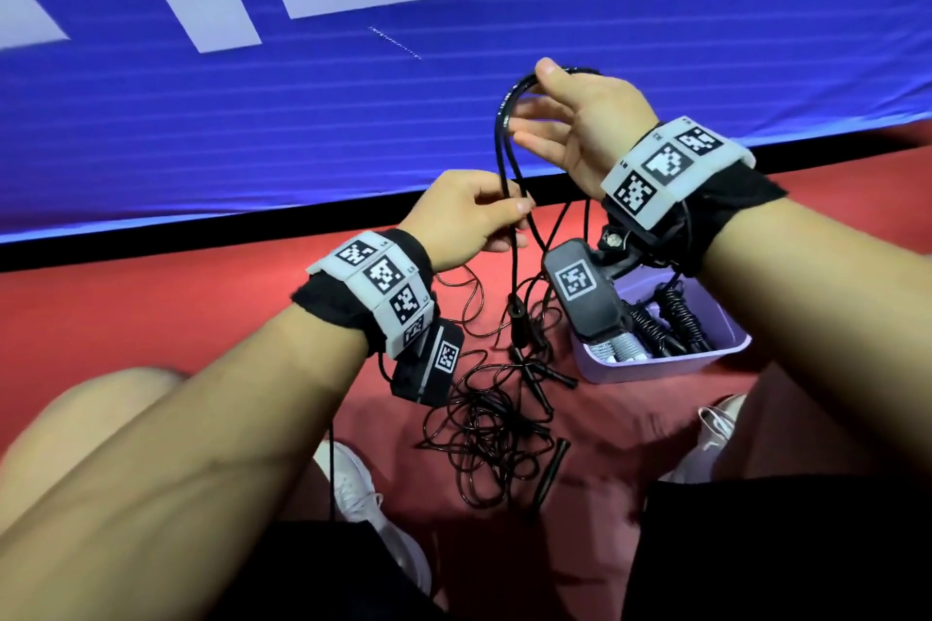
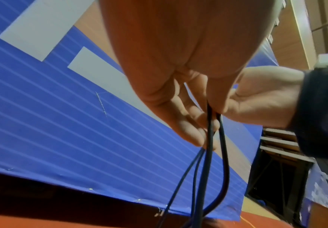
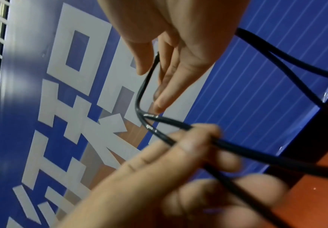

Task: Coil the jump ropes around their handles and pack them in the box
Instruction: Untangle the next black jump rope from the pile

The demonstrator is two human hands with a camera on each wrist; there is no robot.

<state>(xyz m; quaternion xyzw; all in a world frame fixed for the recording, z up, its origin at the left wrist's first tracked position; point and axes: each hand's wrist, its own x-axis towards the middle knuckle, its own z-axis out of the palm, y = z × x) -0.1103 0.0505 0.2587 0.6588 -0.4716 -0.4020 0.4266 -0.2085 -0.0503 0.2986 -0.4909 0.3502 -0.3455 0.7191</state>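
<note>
A black jump rope [image 1: 498,131] is drawn up into a tall loop between my hands. My right hand [image 1: 542,116] is raised, and the top of the loop sits in the crook between its thumb and outstretched fingers [image 3: 160,98]. Lower down, my left hand [image 1: 509,217] pinches the hanging strands [image 2: 208,169] together. Below it the rope runs down to a black handle [image 1: 522,333] near the floor. A purple box [image 1: 655,371] stands under my right wrist and holds coiled ropes [image 1: 676,318].
A tangle of thin black rope [image 1: 494,439] lies on the red floor [image 1: 151,318] between my feet, with a loose black handle [image 1: 549,466] beside it. A blue banner wall [image 1: 302,116] rises just beyond. My white shoes [image 1: 363,494] flank the tangle.
</note>
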